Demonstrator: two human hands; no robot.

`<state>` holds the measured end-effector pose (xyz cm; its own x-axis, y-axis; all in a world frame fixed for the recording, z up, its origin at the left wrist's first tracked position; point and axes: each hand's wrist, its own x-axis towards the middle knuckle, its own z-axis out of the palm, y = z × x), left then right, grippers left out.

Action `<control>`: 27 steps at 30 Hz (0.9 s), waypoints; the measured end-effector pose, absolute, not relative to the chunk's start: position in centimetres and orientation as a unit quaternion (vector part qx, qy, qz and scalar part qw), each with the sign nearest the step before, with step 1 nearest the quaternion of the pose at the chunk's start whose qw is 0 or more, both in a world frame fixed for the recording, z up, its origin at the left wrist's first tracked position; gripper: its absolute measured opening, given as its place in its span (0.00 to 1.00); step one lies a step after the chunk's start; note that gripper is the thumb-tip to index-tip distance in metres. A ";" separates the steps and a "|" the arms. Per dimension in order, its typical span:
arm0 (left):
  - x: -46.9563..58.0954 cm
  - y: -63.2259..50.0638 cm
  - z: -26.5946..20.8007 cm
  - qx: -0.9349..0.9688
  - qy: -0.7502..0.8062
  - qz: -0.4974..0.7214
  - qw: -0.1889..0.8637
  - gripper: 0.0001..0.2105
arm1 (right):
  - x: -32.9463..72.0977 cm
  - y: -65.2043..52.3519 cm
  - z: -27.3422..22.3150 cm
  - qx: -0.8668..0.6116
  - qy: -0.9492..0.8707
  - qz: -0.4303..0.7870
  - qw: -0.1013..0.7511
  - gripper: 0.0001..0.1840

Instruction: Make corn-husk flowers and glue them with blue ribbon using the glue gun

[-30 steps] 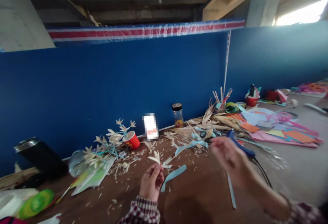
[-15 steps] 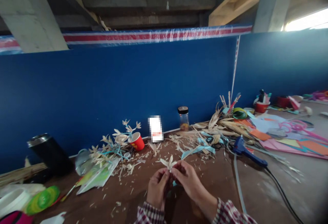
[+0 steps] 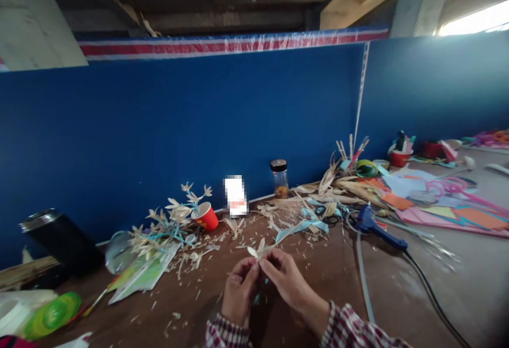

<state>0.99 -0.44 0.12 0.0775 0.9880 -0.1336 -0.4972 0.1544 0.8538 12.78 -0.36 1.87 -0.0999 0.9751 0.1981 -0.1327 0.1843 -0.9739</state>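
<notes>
My right hand (image 3: 292, 279) has come in from near the glue gun (image 3: 377, 229), joining my left hand (image 3: 238, 290); both now pinch the pale flower (image 3: 259, 251), clear of the counter's (image 3: 334, 276) back edge.

1. Nearer than the red cup (image 3: 207, 220) and to its right, the left hand (image 3: 239, 290) and right hand (image 3: 289, 280) pinch a pale flower (image 3: 260, 251).
2. Blue-stemmed flowers (image 3: 190, 200) lean from the cup.
3. Right of the cup stands a black-lidded jar (image 3: 280, 181).
4. Farther right of it, a blue glue gun (image 3: 380, 229) lies on the brown surface (image 3: 334, 268).
5. Well left of it, a dark tumbler (image 3: 61, 244) tilts.
</notes>
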 end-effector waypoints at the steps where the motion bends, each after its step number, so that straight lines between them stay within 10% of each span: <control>1: 1.0 -0.5 0.2 0.321 0.384 0.564 0.657 0.09 | 12.8 -0.4 1.8 -0.391 -0.544 0.504 0.545 0.12; 27: 1.5 -0.7 0.4 0.286 0.357 0.572 0.680 0.09 | 12.6 -0.3 1.4 -0.345 -0.418 0.661 0.519 0.20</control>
